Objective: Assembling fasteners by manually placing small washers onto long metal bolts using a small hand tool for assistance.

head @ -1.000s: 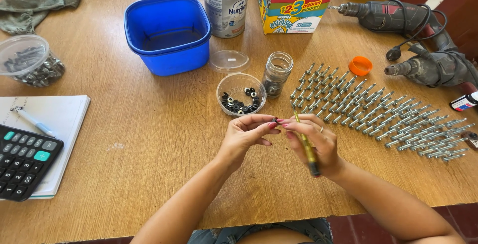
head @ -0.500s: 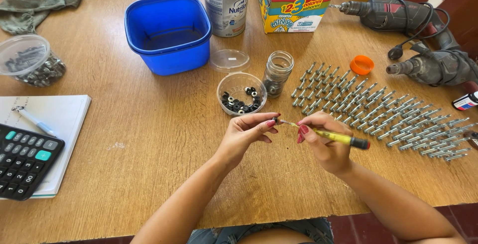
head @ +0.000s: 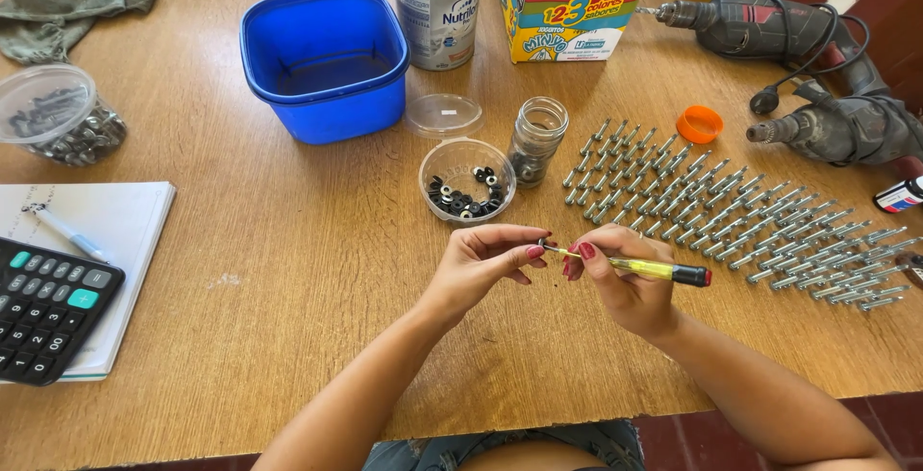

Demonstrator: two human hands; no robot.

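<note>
Over a grainy wooden table [head: 288, 269], the right hand [head: 620, 279] grips a screwdriver [head: 639, 267] with a clear yellow handle and black cap. The left hand [head: 481, 260] pinches something at its metal tip, too small to identify. Just beyond, a clear plastic cup [head: 466, 181] holds black washers, a glass jar [head: 535, 141] dark bits; ribbed bolts [head: 731, 211] lie in rows right.

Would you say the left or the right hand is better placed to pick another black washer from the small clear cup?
Probably the left hand: it sits just below the clear cup of black washers, pinching only something small at the tip. The right hand grips the yellow-handled screwdriver.
</note>
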